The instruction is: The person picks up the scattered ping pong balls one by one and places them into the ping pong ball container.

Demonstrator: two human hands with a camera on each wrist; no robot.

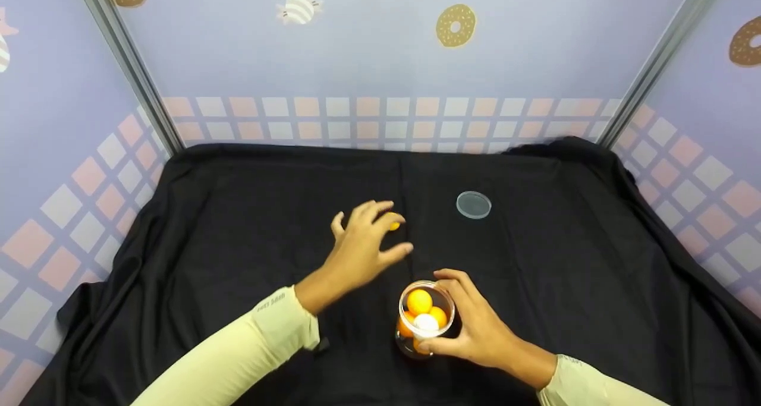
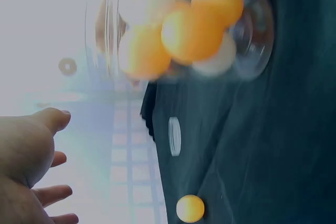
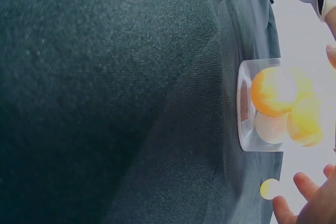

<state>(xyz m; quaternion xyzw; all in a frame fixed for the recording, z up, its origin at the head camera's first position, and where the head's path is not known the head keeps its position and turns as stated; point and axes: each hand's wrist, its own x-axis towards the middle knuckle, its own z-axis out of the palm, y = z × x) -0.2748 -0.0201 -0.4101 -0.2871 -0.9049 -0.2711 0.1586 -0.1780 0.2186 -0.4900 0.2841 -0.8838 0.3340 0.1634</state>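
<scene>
A clear plastic jar [image 1: 414, 346], uncapped, stands upright on the black cloth near the front. Several orange balls [image 2: 191, 32] and white balls [image 2: 214, 59], ping-pong sized, fill it. My right hand [image 1: 475, 323] grips the jar near its mouth, thumb at the near side and fingers at the far side. Beyond the jar, to the left, my left hand [image 1: 359, 248] hovers with spread fingers and holds nothing. A loose orange ball [image 2: 190, 209] lies on the cloth; in the head view the left hand's fingers partly cover it.
A round clear lid [image 1: 474, 205] lies flat on the cloth behind and to the right of the jar. Black cloth [image 1: 250, 227] with folds covers the table. Patterned panels [image 1: 380, 55] stand at the back and both sides, with metal posts at the corners.
</scene>
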